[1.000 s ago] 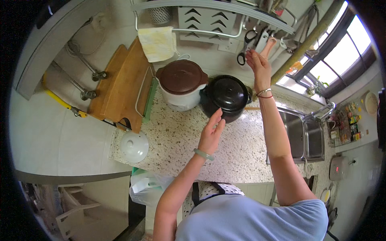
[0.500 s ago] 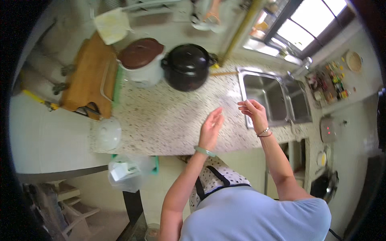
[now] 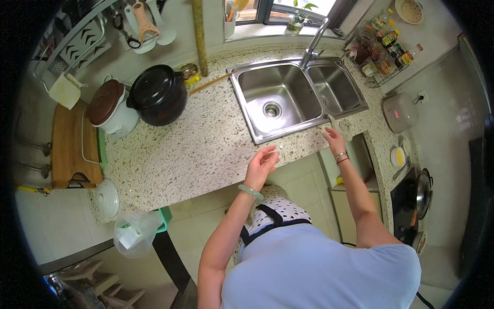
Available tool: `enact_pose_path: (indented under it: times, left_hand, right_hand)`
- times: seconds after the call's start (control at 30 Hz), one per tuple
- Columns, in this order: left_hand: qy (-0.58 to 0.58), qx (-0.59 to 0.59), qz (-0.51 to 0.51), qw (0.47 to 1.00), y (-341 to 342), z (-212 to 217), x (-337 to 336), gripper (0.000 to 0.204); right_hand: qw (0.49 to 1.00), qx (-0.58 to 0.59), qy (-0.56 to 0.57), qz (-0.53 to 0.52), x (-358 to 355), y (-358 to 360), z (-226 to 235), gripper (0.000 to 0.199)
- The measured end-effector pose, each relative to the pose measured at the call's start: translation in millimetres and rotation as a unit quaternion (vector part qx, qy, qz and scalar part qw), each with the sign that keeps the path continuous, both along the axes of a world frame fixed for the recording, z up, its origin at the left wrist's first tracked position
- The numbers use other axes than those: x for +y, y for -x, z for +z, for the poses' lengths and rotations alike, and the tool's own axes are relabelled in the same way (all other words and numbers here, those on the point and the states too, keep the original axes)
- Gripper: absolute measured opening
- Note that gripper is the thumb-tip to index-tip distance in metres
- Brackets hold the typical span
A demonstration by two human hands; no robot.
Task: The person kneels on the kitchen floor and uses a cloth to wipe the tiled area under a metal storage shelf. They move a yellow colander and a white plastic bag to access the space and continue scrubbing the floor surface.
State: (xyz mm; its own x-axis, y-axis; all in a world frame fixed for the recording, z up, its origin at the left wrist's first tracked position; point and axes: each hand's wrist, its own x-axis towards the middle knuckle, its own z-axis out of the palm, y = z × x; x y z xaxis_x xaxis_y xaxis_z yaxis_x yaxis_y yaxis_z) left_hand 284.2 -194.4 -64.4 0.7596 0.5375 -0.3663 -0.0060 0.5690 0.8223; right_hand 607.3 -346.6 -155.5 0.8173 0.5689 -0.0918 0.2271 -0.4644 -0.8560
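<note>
My right hand (image 3: 335,141) is over the counter's front edge by the near right corner of the double steel sink (image 3: 280,100). Its fingers pinch a small pale utensil (image 3: 331,122) that points toward the sink. My left hand (image 3: 262,162) hovers open with fingers apart above the speckled countertop (image 3: 190,149), just in front of the sink's left basin. It touches nothing. A green bangle sits on my left wrist and a thin bracelet on my right.
A black lidded pot (image 3: 157,95) and a white cooker with a brown lid (image 3: 108,108) stand at the back left, beside a wooden board (image 3: 69,149). A faucet (image 3: 314,38) rises behind the sink. A stove with a pan (image 3: 414,198) lies right. A plastic bag (image 3: 135,234) hangs below the counter.
My right hand came down from the utensils hanging on the wall to the sink's front corner, carrying the pale utensil. My view and left hand shifted right, from the pots toward the sink.
</note>
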Motion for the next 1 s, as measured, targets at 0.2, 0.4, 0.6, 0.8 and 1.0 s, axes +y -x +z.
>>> enact_pose_path:
  times: [0.2, 0.4, 0.6, 0.8, 1.0]
  left_hand:
    - [0.004, 0.003, 0.015, 1.0, -86.1, -21.1, -16.9, 0.029]
    - [0.038, 0.011, 0.011, 0.999, -135.5, -36.0, -43.7, 0.029]
    - [0.022, 0.062, 0.152, 0.986, -121.1, -58.4, -45.6, 0.032]
    - [0.083, 0.044, 0.305, 0.948, -69.6, -21.2, -53.9, 0.037]
    - [0.072, 0.018, 0.544, 0.836, 30.1, -27.0, -102.9, 0.026]
  right_hand:
    - [0.923, -0.257, 0.284, 0.038, -19.6, -63.7, 14.6, 0.038]
    - [0.915, -0.292, 0.265, 0.081, -48.6, -141.3, -47.0, 0.024]
    - [0.953, 0.14, 0.084, 0.254, 68.0, -47.2, 22.5, 0.022]
    - [0.846, 0.346, 0.085, 0.396, 125.0, 96.1, 79.4, 0.035]
    - [0.761, 0.297, 0.149, 0.557, 118.1, 206.2, 94.7, 0.038]
